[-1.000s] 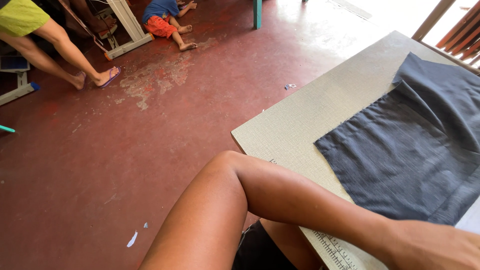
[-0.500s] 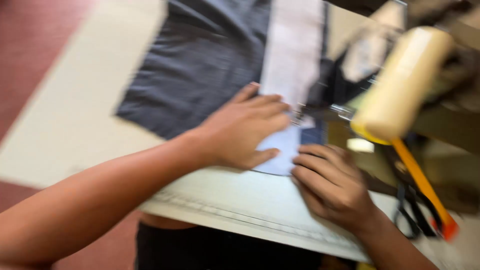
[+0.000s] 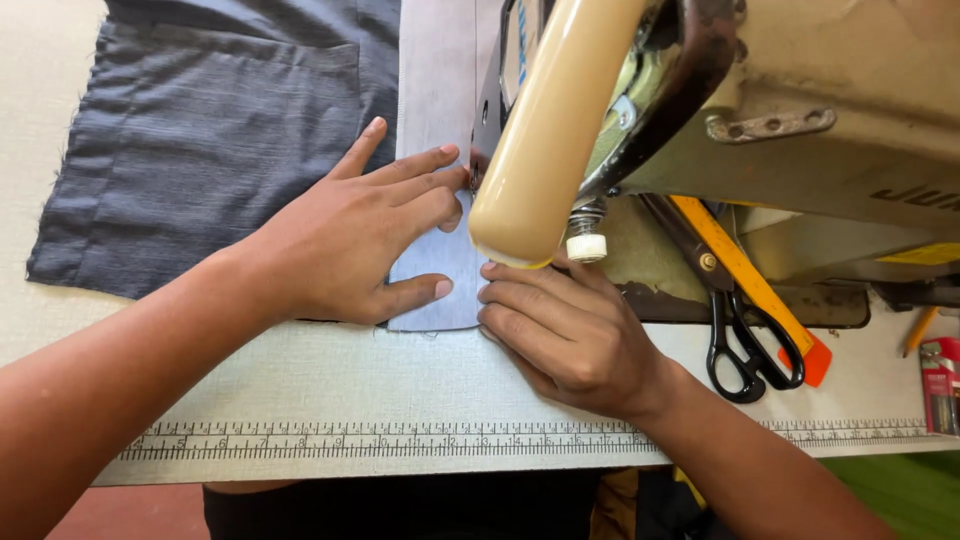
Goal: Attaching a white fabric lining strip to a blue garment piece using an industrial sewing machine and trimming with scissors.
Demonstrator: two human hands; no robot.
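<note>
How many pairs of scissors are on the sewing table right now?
1. The black-handled scissors lie right of the right hand, beside the orange ruler, blades tucked under the sewing machine. More could be hidden beneath the machine.

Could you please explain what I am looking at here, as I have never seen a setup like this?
This is one picture from a camera worn on a person's head, looking down at their own two bare hands. They sit at a sewing machine, the large beige body at upper right. It stands on a pale table with a ruler printed along its near edge. The left hand lies flat on a dark grey cloth and a lighter grey strip, its fingers pointing toward the machine. The right hand presses the strip's near end. Neither hand grips anything; both only press down. To the right lie black scissors, an orange strip and a pencil.
</note>
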